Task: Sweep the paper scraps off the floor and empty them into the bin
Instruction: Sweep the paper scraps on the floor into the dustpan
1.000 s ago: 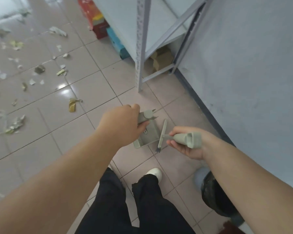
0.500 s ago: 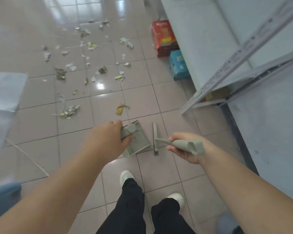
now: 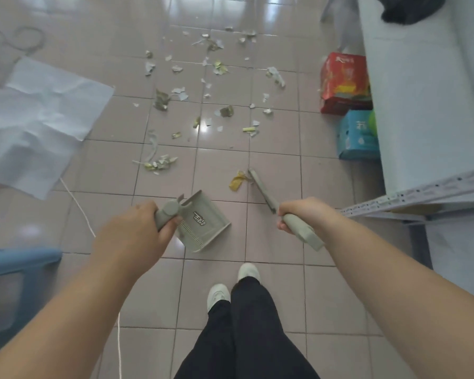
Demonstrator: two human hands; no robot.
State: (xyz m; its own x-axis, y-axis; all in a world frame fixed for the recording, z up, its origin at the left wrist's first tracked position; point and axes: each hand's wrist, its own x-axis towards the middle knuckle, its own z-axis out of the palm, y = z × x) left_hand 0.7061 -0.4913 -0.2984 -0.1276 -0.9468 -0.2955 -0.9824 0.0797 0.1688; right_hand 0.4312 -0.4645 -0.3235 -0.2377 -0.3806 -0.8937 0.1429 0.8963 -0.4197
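My left hand (image 3: 133, 233) grips the handle of a small grey dustpan (image 3: 203, 222), held just above the tiled floor with its mouth facing right and away from me. My right hand (image 3: 298, 214) grips the handle of a grey hand brush (image 3: 262, 190), whose head points forward beside a yellow scrap (image 3: 237, 180). Several paper scraps (image 3: 203, 91) lie scattered on the tiles ahead, with a small cluster of scraps (image 3: 159, 163) to the left. No bin is in view.
A large white paper sheet (image 3: 36, 119) lies at the left, with a white cord (image 3: 77, 203) running past it. A blue object (image 3: 14, 291) stands at the lower left. A red box (image 3: 344, 83) and a blue box (image 3: 357, 135) sit by the grey metal shelf (image 3: 422, 110) on the right.
The view has swung from the shelf corner to the littered floor. I have stepped forward, both hands have moved apart, and the brush head now reaches out beside the yellow scrap.
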